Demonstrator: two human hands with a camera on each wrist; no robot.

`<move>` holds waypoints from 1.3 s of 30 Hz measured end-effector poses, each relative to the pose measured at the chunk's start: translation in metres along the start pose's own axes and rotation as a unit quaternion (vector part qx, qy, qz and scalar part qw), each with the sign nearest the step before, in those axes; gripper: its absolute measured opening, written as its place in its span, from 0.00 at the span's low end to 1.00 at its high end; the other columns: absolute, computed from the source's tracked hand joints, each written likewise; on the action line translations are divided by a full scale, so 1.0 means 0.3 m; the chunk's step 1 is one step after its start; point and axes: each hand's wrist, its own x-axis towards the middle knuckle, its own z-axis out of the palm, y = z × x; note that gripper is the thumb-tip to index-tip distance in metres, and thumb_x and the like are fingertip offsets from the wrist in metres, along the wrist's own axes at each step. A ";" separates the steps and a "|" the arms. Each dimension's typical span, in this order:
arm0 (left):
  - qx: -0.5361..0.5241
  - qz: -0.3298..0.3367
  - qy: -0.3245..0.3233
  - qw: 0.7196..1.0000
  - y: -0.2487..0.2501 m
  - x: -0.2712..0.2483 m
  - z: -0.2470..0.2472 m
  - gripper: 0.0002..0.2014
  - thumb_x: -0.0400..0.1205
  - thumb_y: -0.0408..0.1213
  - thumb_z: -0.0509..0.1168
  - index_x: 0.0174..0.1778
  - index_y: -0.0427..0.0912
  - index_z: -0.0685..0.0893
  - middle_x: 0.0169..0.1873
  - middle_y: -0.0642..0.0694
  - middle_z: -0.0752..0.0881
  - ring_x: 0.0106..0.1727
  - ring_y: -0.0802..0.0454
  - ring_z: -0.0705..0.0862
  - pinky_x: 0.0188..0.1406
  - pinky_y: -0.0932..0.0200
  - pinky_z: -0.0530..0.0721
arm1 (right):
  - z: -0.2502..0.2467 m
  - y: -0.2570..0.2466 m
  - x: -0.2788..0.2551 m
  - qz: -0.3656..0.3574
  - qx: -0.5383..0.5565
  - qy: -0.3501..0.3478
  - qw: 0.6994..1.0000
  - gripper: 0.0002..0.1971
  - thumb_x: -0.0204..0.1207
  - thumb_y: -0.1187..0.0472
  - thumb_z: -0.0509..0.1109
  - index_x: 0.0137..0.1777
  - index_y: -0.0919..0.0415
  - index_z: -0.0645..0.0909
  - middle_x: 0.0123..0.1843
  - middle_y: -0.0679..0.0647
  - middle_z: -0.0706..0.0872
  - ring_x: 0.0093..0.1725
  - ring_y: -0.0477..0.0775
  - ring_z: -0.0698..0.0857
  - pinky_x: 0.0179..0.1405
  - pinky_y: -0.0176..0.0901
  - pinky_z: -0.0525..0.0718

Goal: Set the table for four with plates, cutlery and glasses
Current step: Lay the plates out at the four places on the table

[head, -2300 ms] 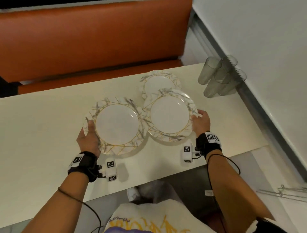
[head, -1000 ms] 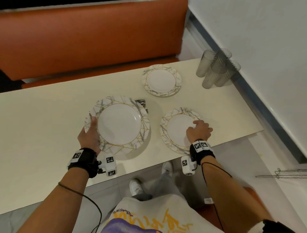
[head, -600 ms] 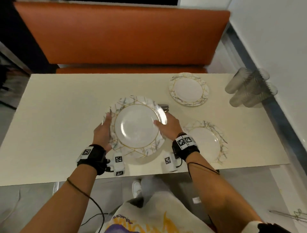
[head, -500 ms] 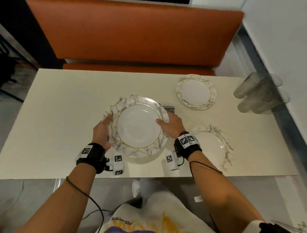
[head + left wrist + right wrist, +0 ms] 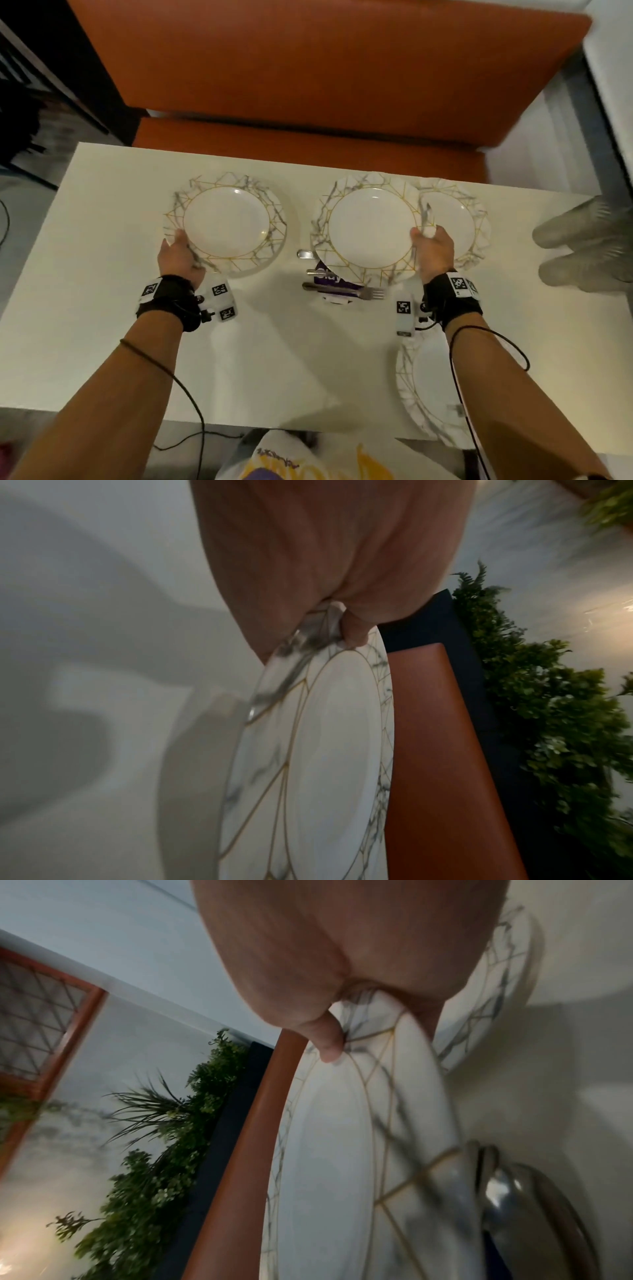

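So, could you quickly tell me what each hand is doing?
Left hand: grips the marbled gold-lined plate.
Right hand: grips another marbled plate.

Both bare forearms end in black wrist straps (image 5: 452,301) carrying white blocks (image 5: 403,313) printed with black square-code markers, thin black cables (image 5: 185,387) trailing back from the hands (image 5: 180,255) along each arm, above a white top with yellow and purple print (image 5: 301,462).
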 end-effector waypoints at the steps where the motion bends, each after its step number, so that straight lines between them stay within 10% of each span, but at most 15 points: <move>1: 0.001 -0.004 0.000 1.000 -0.001 0.021 0.018 0.27 0.90 0.48 0.63 0.83 0.38 0.73 0.78 0.36 0.80 0.77 0.36 0.81 0.70 0.43 0.83 | -0.002 -0.007 0.025 0.003 0.003 0.010 1.000 0.29 0.80 0.51 0.71 0.76 0.67 0.74 0.69 0.59 0.84 0.65 0.61 0.83 0.67 0.54 0.82; 5: 0.004 -0.007 0.001 1.000 -0.009 0.078 0.084 0.28 0.90 0.48 0.62 0.84 0.39 0.71 0.79 0.38 0.79 0.66 0.45 0.84 0.67 0.47 0.84 | 0.003 -0.019 0.098 0.004 0.017 0.027 0.999 0.10 0.82 0.57 0.70 0.59 0.61 0.81 0.55 0.58 0.86 0.55 0.60 0.84 0.52 0.45 0.79; 9: 0.071 0.000 0.017 0.997 -0.010 0.110 0.135 0.27 0.89 0.47 0.63 0.82 0.37 0.73 0.73 0.39 0.83 0.57 0.47 0.81 0.68 0.43 0.84 | 0.025 -0.026 0.122 -0.010 0.020 0.028 0.999 0.12 0.80 0.55 0.70 0.56 0.63 0.81 0.51 0.60 0.86 0.49 0.59 0.83 0.49 0.47 0.80; 14: 0.322 0.069 0.052 0.943 -0.029 0.162 0.135 0.29 0.83 0.54 0.70 0.72 0.36 0.81 0.66 0.37 0.87 0.65 0.34 0.86 0.66 0.41 0.86 | 0.045 -0.019 0.139 -0.020 0.009 0.034 0.999 0.07 0.83 0.57 0.69 0.56 0.59 0.77 0.49 0.56 0.82 0.46 0.54 0.78 0.50 0.44 0.76; 20: 0.372 0.077 0.043 0.924 -0.033 0.180 0.153 0.28 0.80 0.53 0.77 0.66 0.36 0.81 0.59 0.44 0.85 0.33 0.47 0.88 0.18 0.65 0.79 | 0.043 -0.007 0.136 -0.030 -0.001 0.038 0.999 0.09 0.83 0.57 0.69 0.54 0.63 0.76 0.44 0.51 0.79 0.43 0.53 0.76 0.49 0.45 0.74; 24: 0.371 0.065 0.025 0.926 -0.027 0.233 0.164 0.27 0.77 0.55 0.78 0.61 0.35 0.86 0.52 0.34 0.91 0.16 0.54 0.86 0.09 0.70 0.76 | 0.035 -0.004 0.130 -0.027 -0.011 0.032 0.999 0.14 0.84 0.56 0.68 0.61 0.68 0.79 0.51 0.57 0.82 0.50 0.57 0.79 0.50 0.45 0.75; 28: 0.402 0.062 0.022 0.913 -0.010 0.240 0.156 0.33 0.75 0.63 0.75 0.61 0.36 0.87 0.50 0.35 0.92 0.23 0.52 0.90 0.16 0.70 0.81 | 0.036 -0.009 0.113 -0.013 -0.004 0.026 1.000 0.20 0.85 0.57 0.68 0.71 0.69 0.76 0.58 0.55 0.79 0.57 0.57 0.77 0.55 0.45 0.73; 30: 0.413 0.061 0.031 0.908 -0.008 0.221 0.144 0.40 0.70 0.71 0.71 0.64 0.39 0.84 0.56 0.37 0.91 0.45 0.41 0.93 0.42 0.55 0.93 | 0.045 -0.012 0.102 -0.018 -0.003 0.018 1.000 0.18 0.84 0.57 0.68 0.67 0.69 0.78 0.57 0.57 0.82 0.56 0.61 0.81 0.53 0.46 0.75; 33: 0.406 0.089 0.056 0.908 -0.022 0.152 0.125 0.34 0.83 0.61 0.67 0.73 0.37 0.75 0.72 0.33 0.79 0.70 0.32 0.81 0.69 0.41 0.81 | 0.069 -0.015 0.077 -0.023 0.006 0.006 1.000 0.19 0.83 0.55 0.69 0.65 0.70 0.79 0.57 0.60 0.84 0.54 0.59 0.81 0.51 0.47 0.78; 39: 0.307 0.253 0.033 0.917 -0.097 -0.001 0.042 0.14 0.88 0.45 0.65 0.62 0.38 0.82 0.53 0.38 0.88 0.53 0.39 0.86 0.53 0.50 0.81 | 0.167 -0.020 -0.059 -0.033 0.033 -0.035 0.998 0.17 0.80 0.57 0.69 0.64 0.67 0.82 0.54 0.56 0.87 0.52 0.56 0.83 0.53 0.47 0.81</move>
